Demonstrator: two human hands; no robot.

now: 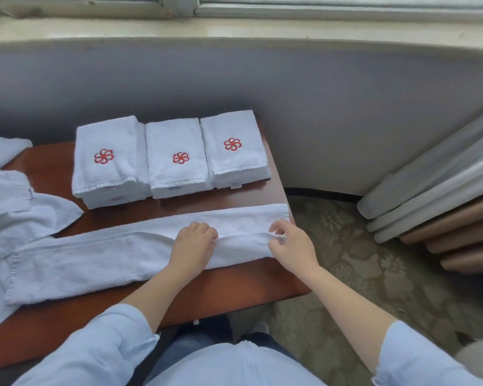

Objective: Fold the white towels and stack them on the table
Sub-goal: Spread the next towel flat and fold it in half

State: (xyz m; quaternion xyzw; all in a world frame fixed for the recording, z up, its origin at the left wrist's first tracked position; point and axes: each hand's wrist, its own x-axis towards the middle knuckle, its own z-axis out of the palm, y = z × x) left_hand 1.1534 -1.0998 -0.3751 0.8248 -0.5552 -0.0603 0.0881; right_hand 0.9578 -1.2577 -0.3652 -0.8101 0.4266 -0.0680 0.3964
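At the left, loose towels [17,218] wait in a heap. A long towel [95,260] lies across the middle of the table [234,285], folded thin. Three neat piles [177,157] sit behind it, out of the way. The left hand [194,240] curls round the fold to keep it flat, and the right hand [287,243] pinches the edge near the right end

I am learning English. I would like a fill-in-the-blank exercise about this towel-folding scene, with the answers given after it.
1. Behind the long towel, ___ stacks of folded towels stand on the table.
2. The logo on each stack's top towel is ___.
3. The left hand and the right hand both hold the long towel near its ___ end.
4. The unfolded towels lie at the table's ___ side.
Answers: three; red; right; left.
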